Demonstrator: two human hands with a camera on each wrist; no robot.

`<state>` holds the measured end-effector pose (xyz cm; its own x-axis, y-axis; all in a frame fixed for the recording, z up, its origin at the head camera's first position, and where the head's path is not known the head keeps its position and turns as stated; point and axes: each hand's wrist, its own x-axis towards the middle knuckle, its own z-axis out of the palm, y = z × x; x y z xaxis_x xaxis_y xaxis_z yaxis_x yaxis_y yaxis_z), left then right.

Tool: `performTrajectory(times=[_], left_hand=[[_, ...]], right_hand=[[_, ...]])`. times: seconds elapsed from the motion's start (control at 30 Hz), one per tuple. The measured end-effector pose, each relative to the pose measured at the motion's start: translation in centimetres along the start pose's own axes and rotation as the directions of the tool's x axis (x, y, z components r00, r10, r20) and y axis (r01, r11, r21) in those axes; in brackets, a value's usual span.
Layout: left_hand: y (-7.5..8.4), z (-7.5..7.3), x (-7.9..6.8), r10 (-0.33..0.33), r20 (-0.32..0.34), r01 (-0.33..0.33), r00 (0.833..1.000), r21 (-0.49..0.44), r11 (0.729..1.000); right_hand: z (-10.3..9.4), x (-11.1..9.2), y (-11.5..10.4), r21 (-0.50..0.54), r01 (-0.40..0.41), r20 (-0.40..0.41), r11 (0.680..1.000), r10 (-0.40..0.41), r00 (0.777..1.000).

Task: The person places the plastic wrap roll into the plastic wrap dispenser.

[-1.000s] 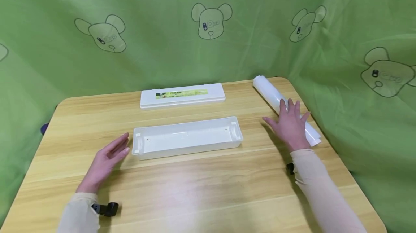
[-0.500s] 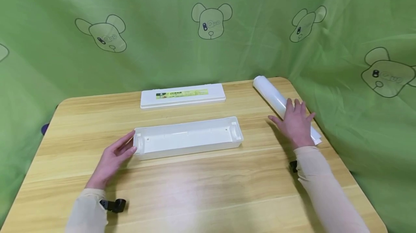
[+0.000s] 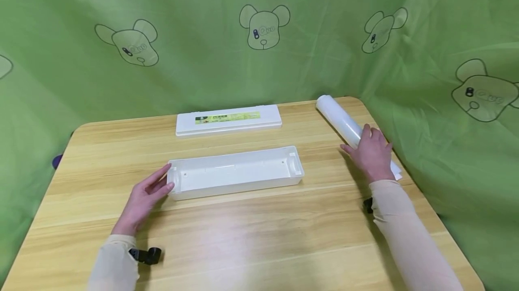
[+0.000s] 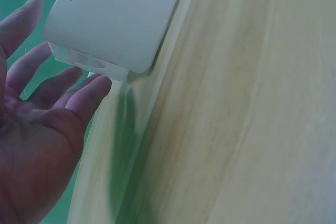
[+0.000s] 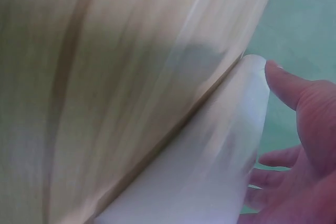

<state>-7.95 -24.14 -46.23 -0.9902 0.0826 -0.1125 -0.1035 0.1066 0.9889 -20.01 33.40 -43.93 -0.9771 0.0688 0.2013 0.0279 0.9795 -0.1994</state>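
Note:
A long white plastic tray (image 3: 235, 187), open at the top, sits mid-table in the head view. My left hand (image 3: 147, 196) is at its left end, fingers nearly straight and thumb by the near corner. In the left wrist view, the fingertips (image 4: 97, 90) are close against the tray's end (image 4: 115, 19); contact is hard to judge. At the right lies a slanted roll of cling film (image 3: 338, 117). My right hand (image 3: 372, 156) grips its near half, fingers bent over the top. In the right wrist view, the thumb (image 5: 289, 85) lies along the film roll (image 5: 210, 156).
A white lid (image 3: 229, 126) with a yellow-green label lies behind the tray, near the back edge of the wooden table (image 3: 259, 246). Green curtain (image 3: 316, 25) hangs close along the back and right sides. A purple object (image 3: 56, 161) shows past the left edge.
My left hand has moved right, up to the tray's end. The right hand has slid slightly right along the film roll, and its spread fingers have curled over it. Tray and lid stay put.

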Motion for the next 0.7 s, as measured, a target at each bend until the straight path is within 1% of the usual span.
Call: performTrajectory(times=[0.2, 0.4, 0.57, 0.7], left_hand=[[-0.4, 0.0, 0.0, -0.012, -0.009, 0.012, 1.0, -0.012, 1.0], [-0.5, 0.2, 0.1, 0.001, -0.012, -0.001, 1.0, -0.048, 0.999], [-0.4, 0.2, 0.1, -0.008, -0.014, 0.007, 1.0, -0.06, 0.998], [-0.4, 0.2, 0.1, -0.019, -0.016, 0.018, 1.0, -0.059, 0.998]], right_hand=[[0.3, 0.1, 0.6, 0.018, -0.012, 0.0, 1.0, 0.012, 1.0], [0.7, 0.3, 1.2, 0.035, -0.026, 0.038, 0.999, 0.024, 0.999], [0.9, 0.4, 1.5, 0.046, -0.037, 0.065, 0.998, 0.034, 0.997], [0.9, 0.4, 1.6, 0.053, -0.05, 0.071, 0.997, 0.046, 0.996]])
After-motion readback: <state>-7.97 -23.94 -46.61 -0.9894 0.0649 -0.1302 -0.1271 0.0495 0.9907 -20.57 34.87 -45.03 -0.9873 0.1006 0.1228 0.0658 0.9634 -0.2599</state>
